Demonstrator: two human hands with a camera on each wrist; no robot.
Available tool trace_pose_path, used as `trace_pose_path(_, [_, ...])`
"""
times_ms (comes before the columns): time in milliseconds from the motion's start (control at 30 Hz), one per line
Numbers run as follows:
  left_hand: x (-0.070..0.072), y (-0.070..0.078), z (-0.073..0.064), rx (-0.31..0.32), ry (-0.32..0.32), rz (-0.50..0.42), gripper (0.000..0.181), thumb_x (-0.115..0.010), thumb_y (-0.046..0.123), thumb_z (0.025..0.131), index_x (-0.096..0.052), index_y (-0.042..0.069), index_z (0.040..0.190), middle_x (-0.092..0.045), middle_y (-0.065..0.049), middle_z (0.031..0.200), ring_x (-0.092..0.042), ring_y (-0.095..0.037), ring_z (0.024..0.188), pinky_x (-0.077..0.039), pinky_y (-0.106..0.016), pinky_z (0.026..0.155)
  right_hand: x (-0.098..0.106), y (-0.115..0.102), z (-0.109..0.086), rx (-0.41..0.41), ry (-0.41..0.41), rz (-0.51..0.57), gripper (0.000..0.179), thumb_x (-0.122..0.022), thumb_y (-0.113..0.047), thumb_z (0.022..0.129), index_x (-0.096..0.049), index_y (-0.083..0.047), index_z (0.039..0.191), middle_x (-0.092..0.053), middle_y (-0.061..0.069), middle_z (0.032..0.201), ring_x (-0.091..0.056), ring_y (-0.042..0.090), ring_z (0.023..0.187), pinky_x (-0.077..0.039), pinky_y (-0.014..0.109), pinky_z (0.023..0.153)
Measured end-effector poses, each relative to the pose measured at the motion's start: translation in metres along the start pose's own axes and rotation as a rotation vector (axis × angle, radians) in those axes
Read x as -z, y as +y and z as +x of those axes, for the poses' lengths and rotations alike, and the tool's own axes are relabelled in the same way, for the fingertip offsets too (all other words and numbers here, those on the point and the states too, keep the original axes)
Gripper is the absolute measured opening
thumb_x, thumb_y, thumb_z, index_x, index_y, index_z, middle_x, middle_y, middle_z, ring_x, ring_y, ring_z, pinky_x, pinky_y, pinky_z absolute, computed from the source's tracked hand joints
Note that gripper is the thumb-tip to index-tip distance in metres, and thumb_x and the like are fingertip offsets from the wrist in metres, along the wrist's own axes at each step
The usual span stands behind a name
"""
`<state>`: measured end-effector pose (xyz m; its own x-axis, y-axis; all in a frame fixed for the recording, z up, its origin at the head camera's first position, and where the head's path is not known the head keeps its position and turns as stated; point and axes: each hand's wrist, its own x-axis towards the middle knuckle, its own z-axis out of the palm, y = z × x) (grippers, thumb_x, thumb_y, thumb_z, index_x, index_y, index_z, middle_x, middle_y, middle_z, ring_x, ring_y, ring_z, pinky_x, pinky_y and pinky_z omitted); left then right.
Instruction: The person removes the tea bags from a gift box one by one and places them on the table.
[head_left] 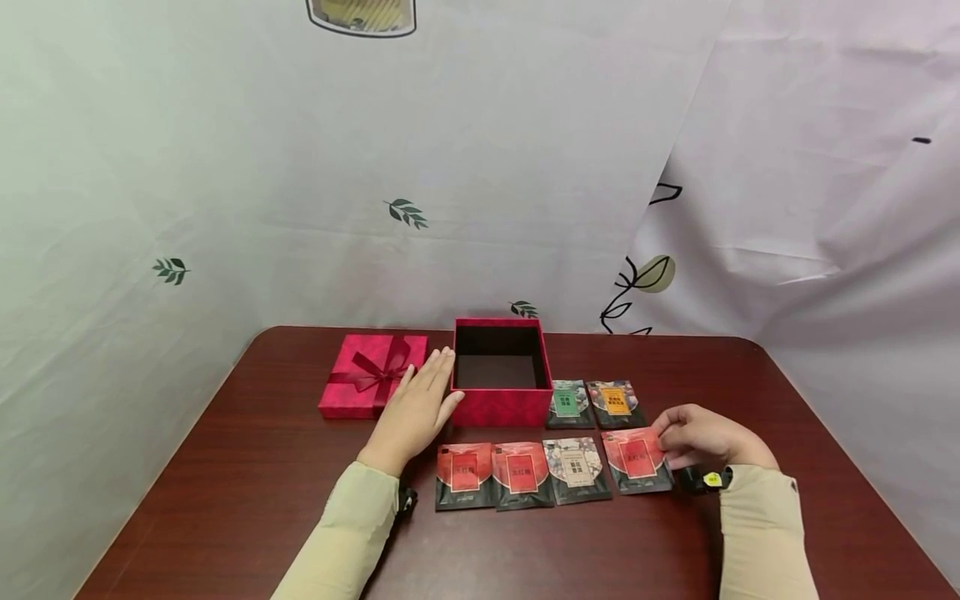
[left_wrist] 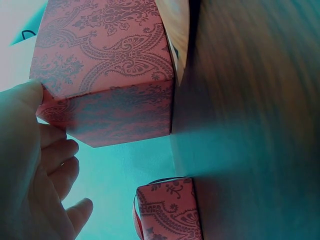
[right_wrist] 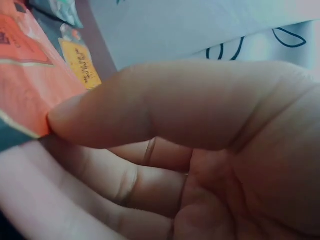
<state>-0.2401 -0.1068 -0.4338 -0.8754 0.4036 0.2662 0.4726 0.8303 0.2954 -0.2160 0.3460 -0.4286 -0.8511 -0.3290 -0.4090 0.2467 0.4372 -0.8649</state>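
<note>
My left hand [head_left: 416, 410] lies against the left side of an uncovered red patterned box [head_left: 504, 408], its fingers straight. In the left wrist view the thumb meets a corner of that box [left_wrist: 125, 55]. Between the thumb and fingers of my right hand [head_left: 705, 437] is the right edge of a red and black sachet [head_left: 637, 458], pinched. The right wrist view shows the thumb pressed on this red sachet [right_wrist: 35, 85]. To its left lie a white floral sachet [head_left: 577, 471] and two more red sachets, [head_left: 522, 473] one beside the other.
Left of the box sits its red lid [head_left: 367, 375], tied with a dark red ribbon bow. A green-labelled sachet [head_left: 567, 404] and an orange-labelled sachet [head_left: 615, 403] lie right of the box. Behind the brown table [head_left: 225, 500] hangs a pale curtain [head_left: 300, 167] with leaf prints.
</note>
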Motion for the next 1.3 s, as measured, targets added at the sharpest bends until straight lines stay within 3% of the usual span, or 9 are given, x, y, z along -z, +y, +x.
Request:
trace_pose_path(367, [-0.001,0.001,0.001,-0.007,0.007,0.002,0.070,-0.052,0.042,0.106,-0.027,0.005,0.160,-0.027,-0.011,0.166,-0.022,-0.028,0.154,-0.019,-0.055,0.122,-0.007,-0.003,0.001,-0.037,0.026,-0.082,0.017,-0.059,0.004,0.087,-0.061,0.012,0.102,-0.066,0.010,0.083,-0.066,0.013,0.063,-0.060,0.028,0.059])
trace_pose_path(833, [-0.001,0.003,0.002,-0.014,0.005,-0.006,0.071,-0.053,0.042,0.105,-0.027,0.005,0.160,-0.027,-0.011,0.166,-0.022,-0.029,0.154,-0.019,-0.055,0.122,-0.016,-0.017,-0.008,-0.114,0.191,-0.208,0.007,-0.064,0.001,0.089,-0.060,0.006,0.092,-0.060,0.009,0.078,-0.061,0.017,0.059,-0.059,0.032,0.057])
trace_pose_path(1000, [-0.002,0.002,0.002,-0.013,0.001,-0.004,0.073,-0.054,0.042,0.104,-0.027,0.005,0.160,-0.028,-0.012,0.165,-0.023,-0.030,0.153,-0.019,-0.055,0.122,-0.014,-0.017,-0.006,-0.091,0.242,-0.219,0.012,-0.058,-0.005,0.097,-0.059,0.006,0.094,-0.058,0.010,0.078,-0.059,0.020,0.064,-0.058,0.033,0.060])
trace_pose_path(1300, [0.003,-0.009,-0.003,-0.004,-0.009,0.027,0.076,-0.061,0.047,0.099,-0.033,0.011,0.160,-0.030,-0.009,0.165,-0.021,-0.031,0.154,-0.018,-0.062,0.120,-0.015,-0.013,0.010,0.041,0.452,-0.293,0.022,-0.054,-0.012,0.102,-0.059,0.009,0.108,-0.062,0.015,0.089,-0.062,0.022,0.072,-0.056,0.034,0.064])
